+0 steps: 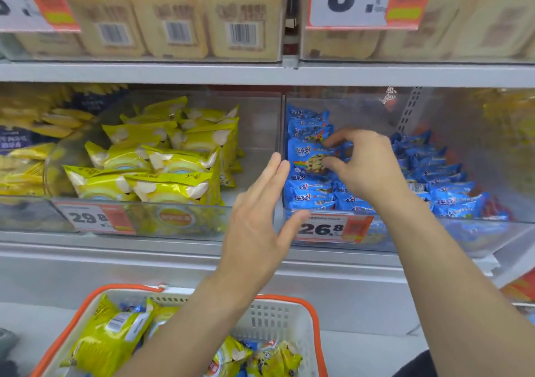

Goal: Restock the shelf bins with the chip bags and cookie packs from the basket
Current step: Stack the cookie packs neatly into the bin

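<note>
We see yellow chip bags (pixel 150 156) filling the left clear bin (pixel 173 220), more in the basket (pixel 278 315) below. Our left hand (pixel 260 220) hovers flat, fingers straight, holding nothing, before the divider (pixel 282 145). Our right hand (pixel 362 165) pinches a blue cookie pack (pixel 311 156) atop the right bin's (pixel 451 231) pile.

Blue cookie pack (pixel 314 156) upright atop blue stack, left end of right bin (pixel 434 231). Yellow chip bags (pixel 150 159) heaped in left bin (pixel 173 220); more in basket (pixel 278 315).
</note>
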